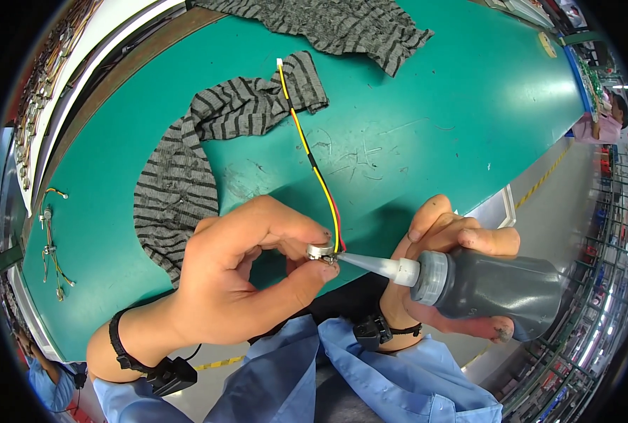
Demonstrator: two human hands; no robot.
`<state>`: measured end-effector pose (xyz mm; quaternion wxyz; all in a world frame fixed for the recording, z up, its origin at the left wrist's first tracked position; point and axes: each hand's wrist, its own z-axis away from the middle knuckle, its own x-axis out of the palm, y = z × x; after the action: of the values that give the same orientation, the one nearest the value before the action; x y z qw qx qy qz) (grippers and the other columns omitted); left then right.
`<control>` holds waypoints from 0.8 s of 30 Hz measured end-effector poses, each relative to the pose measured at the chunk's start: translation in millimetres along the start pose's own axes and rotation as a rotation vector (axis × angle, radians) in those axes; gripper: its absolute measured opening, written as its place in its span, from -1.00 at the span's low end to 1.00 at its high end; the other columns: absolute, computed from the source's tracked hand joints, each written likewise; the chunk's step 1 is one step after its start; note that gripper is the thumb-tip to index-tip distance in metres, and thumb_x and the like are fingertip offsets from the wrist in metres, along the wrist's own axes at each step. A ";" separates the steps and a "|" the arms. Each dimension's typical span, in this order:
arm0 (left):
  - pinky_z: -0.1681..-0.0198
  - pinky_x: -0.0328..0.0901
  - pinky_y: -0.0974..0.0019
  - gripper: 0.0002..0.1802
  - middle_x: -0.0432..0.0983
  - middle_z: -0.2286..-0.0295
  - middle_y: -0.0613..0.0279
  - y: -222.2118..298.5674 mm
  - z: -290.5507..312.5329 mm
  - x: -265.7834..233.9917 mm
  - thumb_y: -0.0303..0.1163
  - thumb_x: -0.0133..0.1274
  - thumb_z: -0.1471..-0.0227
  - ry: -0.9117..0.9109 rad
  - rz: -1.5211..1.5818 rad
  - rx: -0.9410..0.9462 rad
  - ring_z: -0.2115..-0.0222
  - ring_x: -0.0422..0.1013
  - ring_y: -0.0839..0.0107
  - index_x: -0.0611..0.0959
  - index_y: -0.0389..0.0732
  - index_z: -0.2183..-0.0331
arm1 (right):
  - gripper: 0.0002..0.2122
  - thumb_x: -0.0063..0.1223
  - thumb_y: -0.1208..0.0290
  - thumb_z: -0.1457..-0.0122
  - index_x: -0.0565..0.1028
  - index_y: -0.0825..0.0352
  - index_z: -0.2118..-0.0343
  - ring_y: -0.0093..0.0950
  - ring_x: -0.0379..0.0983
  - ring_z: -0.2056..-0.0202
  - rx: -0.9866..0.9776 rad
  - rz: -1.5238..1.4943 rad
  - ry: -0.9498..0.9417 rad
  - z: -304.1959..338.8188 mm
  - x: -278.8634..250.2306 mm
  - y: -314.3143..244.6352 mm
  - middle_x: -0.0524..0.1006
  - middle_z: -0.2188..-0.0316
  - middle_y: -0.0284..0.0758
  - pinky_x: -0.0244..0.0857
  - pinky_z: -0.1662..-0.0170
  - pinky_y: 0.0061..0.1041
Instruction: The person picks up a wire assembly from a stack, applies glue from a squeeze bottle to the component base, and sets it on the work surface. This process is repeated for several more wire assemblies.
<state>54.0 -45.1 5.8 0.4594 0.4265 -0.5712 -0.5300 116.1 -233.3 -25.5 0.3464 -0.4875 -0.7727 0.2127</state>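
Observation:
Pinched between thumb and index finger of my left hand [247, 264] is a small round silver component [319, 251] with wires soldered on. Its yellow, red and black wire lead [307, 150] stretches away over the table to a white connector [279, 63]. My right hand [444, 243] is wrapped around a squeeze bottle [501, 289] of dark contents, tilted on its side. The bottle's clear tapered nozzle [367, 262] points left, its tip at the component by the wire joint. Whether anything flows from the tip is too small to tell.
Grey and black striped cloth sleeves [176, 176] lie on the green table [434, 141]. Several similar wired components [49, 248] rest near its left edge. A small beige object [546, 45] sits at the far right. Another person [603, 127] is beyond the table, with racks at right.

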 end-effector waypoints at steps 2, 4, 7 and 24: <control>0.30 0.40 0.38 -0.71 0.48 0.41 0.07 1.4 -0.3 0.2 -0.79 0.05 0.10 -0.002 0.000 -0.006 0.39 0.48 0.40 0.42 -0.39 0.27 | -0.28 -0.23 -0.36 -0.03 0.30 0.44 0.29 -0.56 0.04 0.78 0.005 0.014 0.004 0.4 -0.5 -0.5 0.20 0.81 -0.36 0.04 0.56 -0.50; 0.31 0.40 0.37 -0.71 0.48 0.42 0.07 2.6 -0.6 0.3 -0.79 0.04 0.10 -0.001 0.001 -0.019 0.40 0.49 0.39 0.41 -0.38 0.27 | -0.28 -0.23 -0.36 -0.03 0.30 0.44 0.29 -0.55 0.05 0.78 0.006 0.021 0.008 0.3 -1.6 -1.1 0.22 0.80 -0.36 0.04 0.56 -0.50; 0.32 0.40 0.37 -0.72 0.47 0.42 0.06 1.1 -1.1 0.2 -0.79 0.03 0.09 -0.008 0.014 -0.013 0.41 0.49 0.38 0.41 -0.38 0.27 | -0.29 -0.24 -0.35 -0.04 0.31 0.44 0.29 -0.52 0.10 0.78 0.005 0.051 0.007 0.2 -3.6 -2.1 0.27 0.76 -0.31 0.07 0.57 -0.49; 0.25 0.37 0.42 -0.69 0.51 0.39 0.09 -2.5 4.4 3.8 -0.81 0.10 0.15 0.092 0.161 -0.050 0.38 0.48 0.47 0.48 -0.41 0.28 | -0.29 -0.22 -0.33 -0.05 0.30 0.45 0.26 -0.45 0.20 0.77 0.029 0.033 -0.056 1.8 -8.0 -4.9 0.34 0.70 -0.21 0.13 0.58 -0.47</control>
<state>48.8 -48.0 3.5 0.5367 0.3917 -0.5685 -0.4852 114.1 -242.6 -26.1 0.3281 -0.4888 -0.7709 0.2433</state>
